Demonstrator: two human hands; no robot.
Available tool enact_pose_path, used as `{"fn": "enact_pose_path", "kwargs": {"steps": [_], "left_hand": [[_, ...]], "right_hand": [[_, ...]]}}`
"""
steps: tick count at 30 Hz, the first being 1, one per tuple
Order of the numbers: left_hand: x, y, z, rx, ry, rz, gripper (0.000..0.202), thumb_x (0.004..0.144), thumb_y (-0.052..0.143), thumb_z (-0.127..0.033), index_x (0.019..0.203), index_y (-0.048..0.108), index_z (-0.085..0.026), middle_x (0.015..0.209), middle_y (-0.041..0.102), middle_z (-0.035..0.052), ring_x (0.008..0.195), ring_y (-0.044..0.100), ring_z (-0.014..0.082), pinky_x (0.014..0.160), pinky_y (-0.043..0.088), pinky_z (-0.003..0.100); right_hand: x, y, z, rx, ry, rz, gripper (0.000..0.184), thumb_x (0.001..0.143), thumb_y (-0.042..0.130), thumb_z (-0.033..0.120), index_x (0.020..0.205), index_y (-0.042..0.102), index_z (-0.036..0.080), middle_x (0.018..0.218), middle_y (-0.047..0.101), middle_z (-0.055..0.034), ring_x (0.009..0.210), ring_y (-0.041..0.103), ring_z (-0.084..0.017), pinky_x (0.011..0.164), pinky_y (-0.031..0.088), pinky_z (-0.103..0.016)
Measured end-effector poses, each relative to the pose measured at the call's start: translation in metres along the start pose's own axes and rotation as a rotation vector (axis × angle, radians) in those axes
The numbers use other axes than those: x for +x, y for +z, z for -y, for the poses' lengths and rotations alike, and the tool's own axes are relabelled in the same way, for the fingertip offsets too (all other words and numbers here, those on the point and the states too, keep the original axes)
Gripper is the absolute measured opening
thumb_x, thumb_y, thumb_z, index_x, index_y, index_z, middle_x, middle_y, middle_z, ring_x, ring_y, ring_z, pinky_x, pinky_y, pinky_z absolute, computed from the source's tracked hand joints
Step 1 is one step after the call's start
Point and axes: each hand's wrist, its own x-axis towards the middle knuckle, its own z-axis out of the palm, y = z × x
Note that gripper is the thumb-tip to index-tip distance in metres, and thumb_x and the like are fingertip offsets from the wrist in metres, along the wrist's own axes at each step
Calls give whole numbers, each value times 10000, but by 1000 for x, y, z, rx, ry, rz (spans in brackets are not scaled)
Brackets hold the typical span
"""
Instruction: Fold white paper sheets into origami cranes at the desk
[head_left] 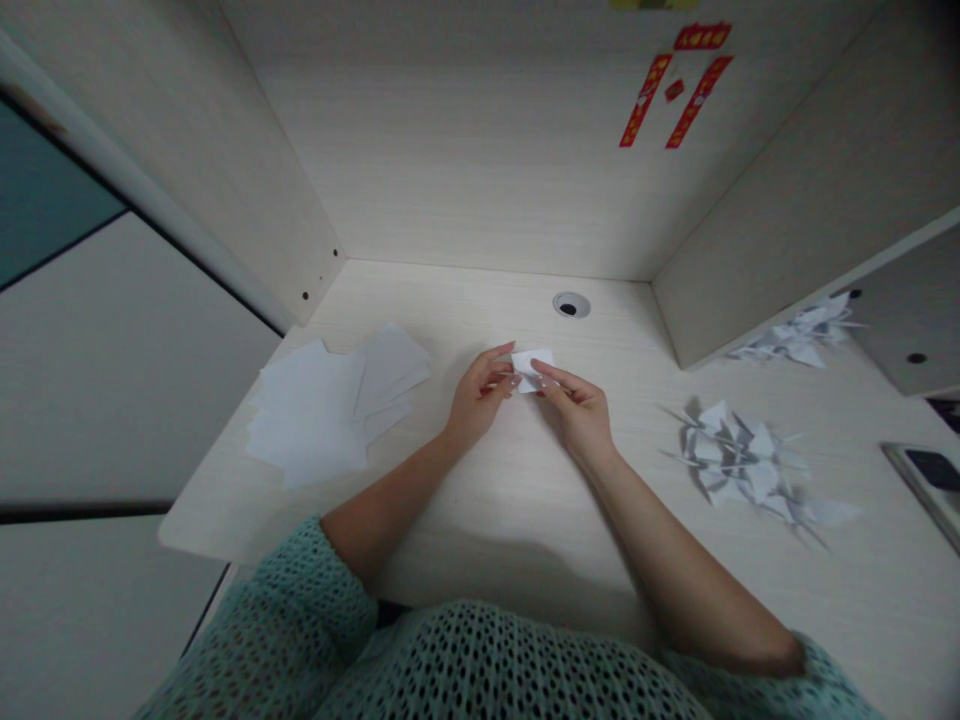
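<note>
A small folded piece of white paper [534, 367] lies between my two hands above the middle of the pale wooden desk [525, 500]. My left hand [480, 395] pinches its left edge with thumb and fingertips. My right hand [574, 405] pinches its right and lower edge, fingers curled together. Both forearms reach in from the bottom, with teal knit sleeves pushed up to the elbows.
A loose stack of white paper sheets [330, 410] lies at the left. A heap of folded paper figures [739, 460] sits at the right, another heap [802, 335] farther back. A cable hole [571, 305] is behind my hands. A dark phone [930, 480] lies at the right edge.
</note>
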Motion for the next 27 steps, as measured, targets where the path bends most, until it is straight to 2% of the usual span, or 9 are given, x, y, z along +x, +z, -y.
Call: {"fn": "enact_pose_path", "kwargs": {"steps": [3, 6, 9, 13, 18, 23, 27], "left_hand": [[-1, 0, 0, 18, 14, -4, 468, 722, 710, -308, 1174, 613, -238, 947, 686, 35, 769, 625, 122, 664, 472, 220], [-1, 0, 2, 69, 21, -30, 228, 732, 691, -324, 916, 700, -190, 834, 691, 26, 741, 621, 124, 687, 465, 236], [0, -1, 2, 91, 9, -73, 173, 734, 679, -336, 776, 695, -170, 709, 670, 6, 657, 584, 107, 666, 453, 236], [0, 0, 1, 100, -1, -62, 182, 738, 676, -341, 774, 685, -163, 694, 658, 0, 627, 562, 95, 642, 443, 226], [-2, 0, 3, 128, 11, -18, 216, 739, 687, -365, 843, 681, -175, 808, 688, 21, 738, 605, 122, 698, 453, 238], [0, -2, 4, 129, 9, -35, 223, 739, 676, -390, 758, 654, -169, 687, 639, -7, 653, 569, 107, 656, 442, 233], [1, -1, 3, 114, -1, -65, 244, 721, 688, -408, 750, 650, -169, 657, 619, -19, 614, 544, 96, 629, 429, 226]], "right_hand": [[-1, 0, -2, -52, -24, -41, 303, 674, 765, 393, 938, 759, 245, 900, 761, -33, 760, 675, -205, 693, 532, -342], [-2, 1, -3, -61, -34, -51, 280, 665, 778, 368, 920, 763, 253, 879, 763, -28, 730, 672, -195, 703, 526, -343], [-1, 1, -4, -60, -41, -65, 252, 657, 785, 358, 889, 768, 259, 862, 766, -25, 734, 675, -191, 729, 523, -345], [0, 1, -3, -63, -36, -71, 244, 653, 784, 361, 871, 770, 253, 874, 767, -36, 751, 685, -201, 745, 528, -356], [0, 3, -1, -67, -36, -86, 224, 649, 782, 366, 842, 772, 254, 895, 766, -36, 801, 694, -217, 778, 533, -368], [-2, 6, -1, -57, -18, -41, 252, 666, 771, 377, 885, 766, 252, 869, 765, -27, 694, 676, -186, 683, 539, -340], [-2, 6, -2, -62, -58, -42, 272, 684, 760, 376, 920, 760, 240, 906, 760, -38, 749, 682, -197, 688, 539, -333]]}}
